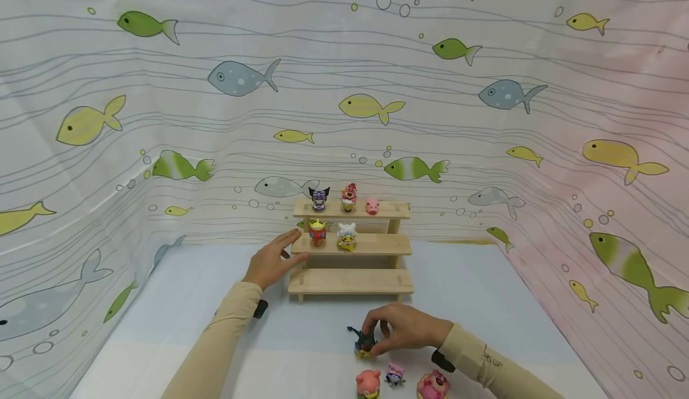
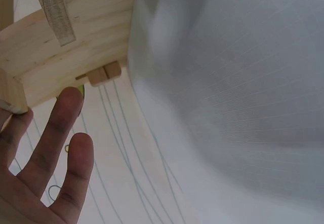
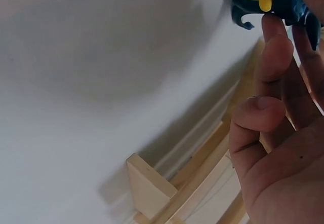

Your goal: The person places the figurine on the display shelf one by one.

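The person's right hand [image 1: 407,327] curls its fingers [image 3: 271,41] round a small dark blue and yellow toy figure [image 1: 365,343], pinching it where it sits on the pale blue tablecloth [image 1: 188,303], near the front edge and right of centre. Just nearer lie three more toys: a pink pig figure [image 1: 368,383], a little purple and pink figure [image 1: 395,375] and a pink bear figure [image 1: 433,385]. The left hand [image 1: 273,261] reaches farther in, fingers [image 2: 61,127] straight and spread, resting against the left end of the middle step of a three-step pale wooden display shelf [image 1: 351,280], gripping nothing. On that middle step stand a red and yellow figure [image 1: 317,232] and a white-haired yellow figure [image 1: 347,236]; on the top step, a purple and black figure [image 1: 319,198], a red-capped figure [image 1: 348,197] and a small pink pig [image 1: 372,206]. A fish-printed curtain [image 1: 161,88] hangs behind and at both sides
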Available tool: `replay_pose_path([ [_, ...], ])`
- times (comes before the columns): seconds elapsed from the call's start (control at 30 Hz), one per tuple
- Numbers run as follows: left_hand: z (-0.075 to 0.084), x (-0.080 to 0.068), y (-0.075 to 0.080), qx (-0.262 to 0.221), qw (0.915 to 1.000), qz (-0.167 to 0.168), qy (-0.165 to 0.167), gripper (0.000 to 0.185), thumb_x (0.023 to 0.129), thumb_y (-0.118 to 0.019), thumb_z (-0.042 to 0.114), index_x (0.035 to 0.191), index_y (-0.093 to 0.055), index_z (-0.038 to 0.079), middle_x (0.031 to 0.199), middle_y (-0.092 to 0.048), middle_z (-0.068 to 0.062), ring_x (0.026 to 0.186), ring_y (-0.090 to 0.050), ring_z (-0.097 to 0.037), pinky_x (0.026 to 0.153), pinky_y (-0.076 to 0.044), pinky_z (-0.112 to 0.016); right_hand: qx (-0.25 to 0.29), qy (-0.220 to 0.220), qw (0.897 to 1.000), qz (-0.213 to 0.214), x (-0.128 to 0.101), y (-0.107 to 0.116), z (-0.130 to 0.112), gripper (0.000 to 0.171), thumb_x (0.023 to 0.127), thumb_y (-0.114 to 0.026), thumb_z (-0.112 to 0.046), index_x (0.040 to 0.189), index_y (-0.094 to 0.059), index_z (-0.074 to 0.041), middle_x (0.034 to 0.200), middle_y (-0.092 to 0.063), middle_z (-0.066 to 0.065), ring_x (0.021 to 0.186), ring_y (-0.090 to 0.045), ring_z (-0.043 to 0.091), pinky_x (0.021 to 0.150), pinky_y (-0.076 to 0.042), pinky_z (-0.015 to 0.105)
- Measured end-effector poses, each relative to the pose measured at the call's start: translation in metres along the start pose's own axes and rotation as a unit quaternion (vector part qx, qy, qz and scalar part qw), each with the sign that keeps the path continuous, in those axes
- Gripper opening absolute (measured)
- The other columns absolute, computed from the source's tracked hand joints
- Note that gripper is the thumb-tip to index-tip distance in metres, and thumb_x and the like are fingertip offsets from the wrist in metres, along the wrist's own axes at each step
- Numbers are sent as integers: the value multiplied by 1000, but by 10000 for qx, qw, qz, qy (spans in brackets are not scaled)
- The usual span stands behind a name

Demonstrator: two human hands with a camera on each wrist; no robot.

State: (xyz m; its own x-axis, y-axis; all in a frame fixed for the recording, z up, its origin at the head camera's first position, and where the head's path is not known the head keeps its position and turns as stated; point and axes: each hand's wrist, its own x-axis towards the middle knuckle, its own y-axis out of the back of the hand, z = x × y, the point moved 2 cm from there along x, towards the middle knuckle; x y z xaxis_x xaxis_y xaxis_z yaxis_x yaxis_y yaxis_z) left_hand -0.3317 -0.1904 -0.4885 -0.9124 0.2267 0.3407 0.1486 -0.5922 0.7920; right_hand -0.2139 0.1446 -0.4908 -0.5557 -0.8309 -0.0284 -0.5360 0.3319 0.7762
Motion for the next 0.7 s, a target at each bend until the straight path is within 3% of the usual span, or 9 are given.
replay_pose_path([
  [0.7,0,2,-2,-16,10000,20,-8,75,88,-70,62,150,-53,23,154,-48,4,87,-67,-17,61,-50,-33,-41,-196,9992,332,-5,2,0,28,92,-74,-44,115,-69,-28,103,-66,-22,72,-58,-1,61,-45,18],
])
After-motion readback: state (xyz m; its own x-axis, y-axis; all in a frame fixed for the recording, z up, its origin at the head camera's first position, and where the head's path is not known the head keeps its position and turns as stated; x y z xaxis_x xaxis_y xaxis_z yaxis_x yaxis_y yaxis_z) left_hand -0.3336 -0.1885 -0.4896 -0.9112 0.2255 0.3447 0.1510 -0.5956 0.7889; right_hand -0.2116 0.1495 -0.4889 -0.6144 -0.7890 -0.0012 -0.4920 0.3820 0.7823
